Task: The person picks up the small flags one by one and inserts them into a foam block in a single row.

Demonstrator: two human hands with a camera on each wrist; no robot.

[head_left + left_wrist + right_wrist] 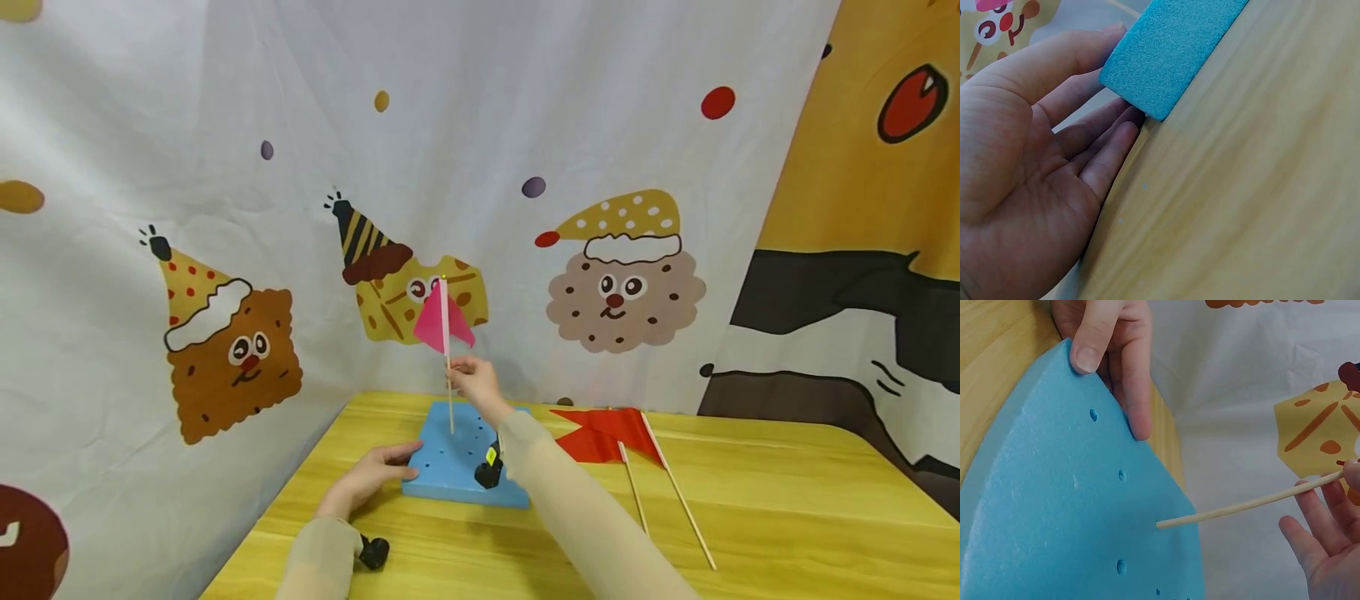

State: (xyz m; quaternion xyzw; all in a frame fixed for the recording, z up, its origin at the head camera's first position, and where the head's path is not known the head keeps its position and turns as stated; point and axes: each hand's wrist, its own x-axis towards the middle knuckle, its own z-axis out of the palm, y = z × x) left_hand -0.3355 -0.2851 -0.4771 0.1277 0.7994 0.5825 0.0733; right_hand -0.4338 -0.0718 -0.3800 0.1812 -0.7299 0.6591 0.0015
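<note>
A pink flag (431, 321) on a thin wooden stick stands nearly upright over a blue foam board (442, 479). My right hand (475, 379) pinches its stick (1241, 508) below the cloth. In the right wrist view the lower end of the stick meets the board's top; how deep it sits cannot be told. Small holes dot that surface. At the board's left edge rests my left hand (375, 473), thumb (1088, 359) on the rim and fingers fairly straight along the side. The left wrist view shows those fingertips against the board's corner (1147, 81).
Two red flags (615, 433) on wooden sticks lie on the wood-grain table (787, 492), right of the board. Behind the table hangs a white cloth (465, 167) printed with cartoon biscuits and cheese. Black wrist devices (373, 552) sit on both sleeves.
</note>
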